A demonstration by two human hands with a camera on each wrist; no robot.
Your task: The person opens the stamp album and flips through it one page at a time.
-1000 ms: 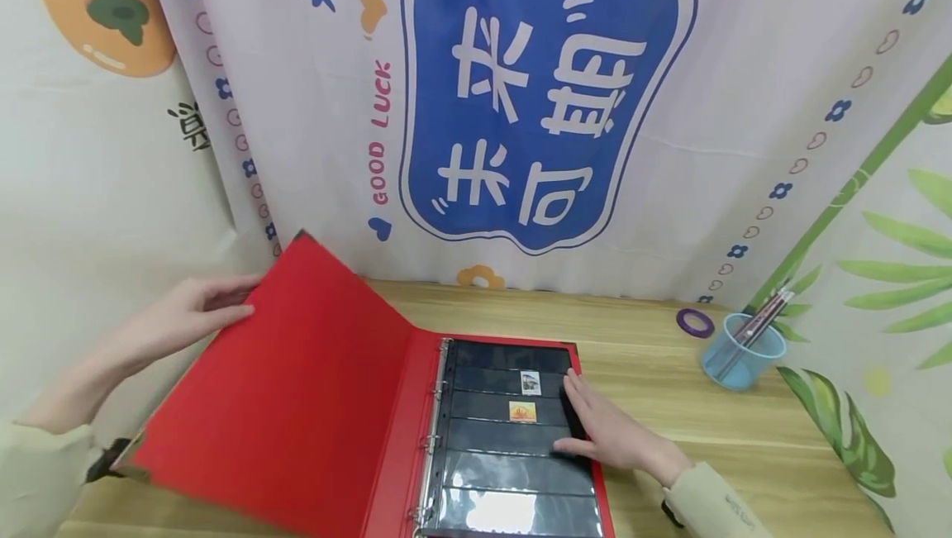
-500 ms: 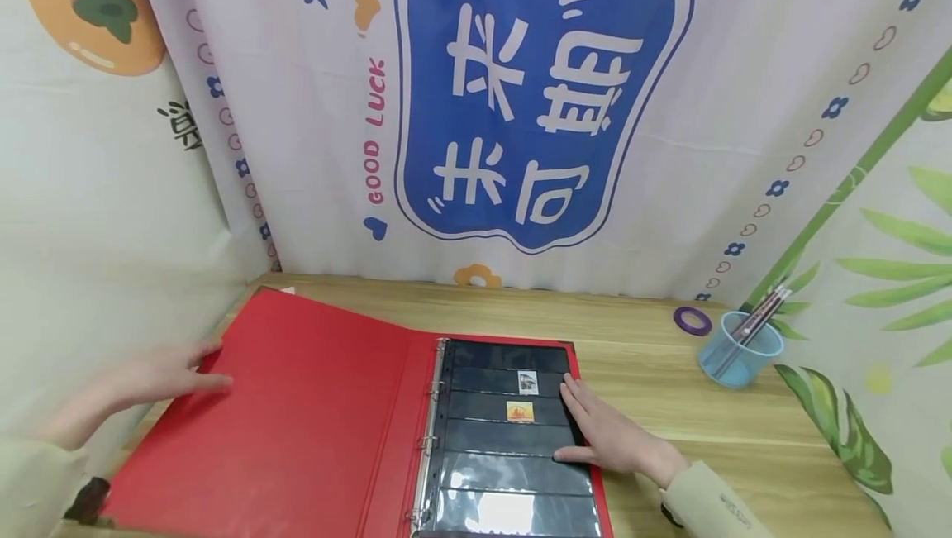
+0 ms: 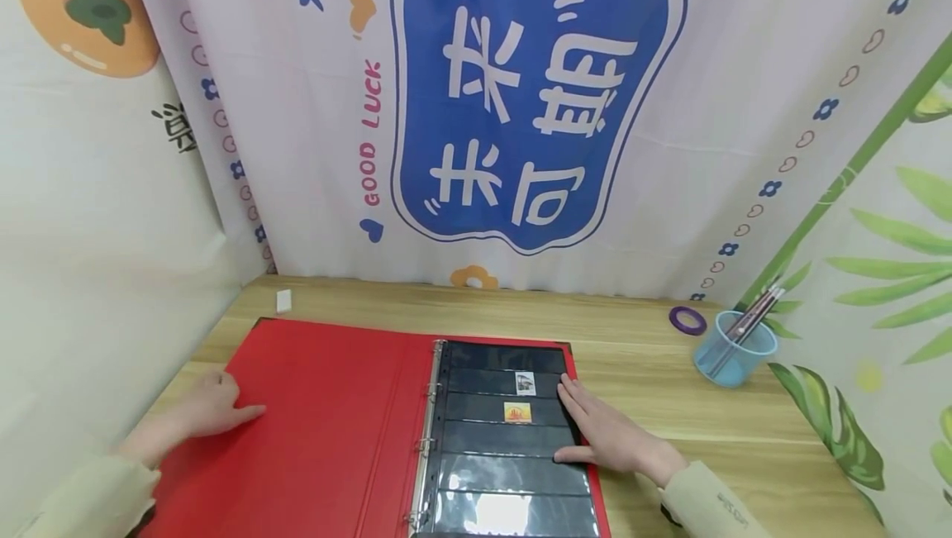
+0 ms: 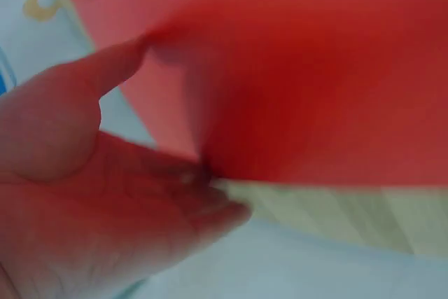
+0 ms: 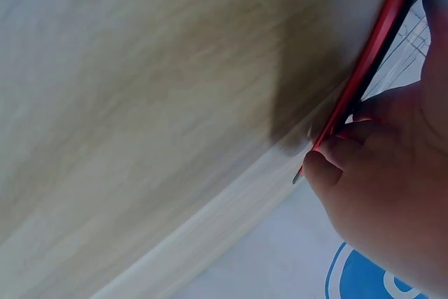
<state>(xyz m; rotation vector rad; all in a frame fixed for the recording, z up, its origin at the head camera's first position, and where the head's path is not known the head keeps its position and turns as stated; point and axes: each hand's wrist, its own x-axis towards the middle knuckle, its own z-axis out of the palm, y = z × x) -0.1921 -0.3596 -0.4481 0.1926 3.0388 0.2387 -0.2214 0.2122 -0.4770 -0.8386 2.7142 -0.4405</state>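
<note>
A red ring-bound stamp album (image 3: 320, 414) lies spread on the table, its front cover turned down flat to the left. Metal rings (image 3: 426, 445) hold a black page (image 3: 491, 439) with clear strips. Two stamps sit in it: a pale one (image 3: 525, 383) and, just below, a yellow-orange one (image 3: 517, 412). My left hand (image 3: 197, 410) is at the cover's left edge, thumb (image 4: 119, 68) reaching over the red surface and the other fingers near the edge. My right hand (image 3: 613, 435) rests straight-fingered on the page's right edge, thumb spread toward the page.
At the back right of the wooden table (image 3: 632, 331) stands a blue mesh cup (image 3: 732, 352) holding several pens or thin tools. Beside it lies a purple ring (image 3: 687, 321). A small white piece (image 3: 283, 301) lies behind the album's left corner. A printed curtain (image 3: 320, 149) hangs behind.
The red cover has come down from a raised tilt to flat on the left, uncovering the small white piece behind. My left hand went down with it. My right hand stays on the page's edge.
</note>
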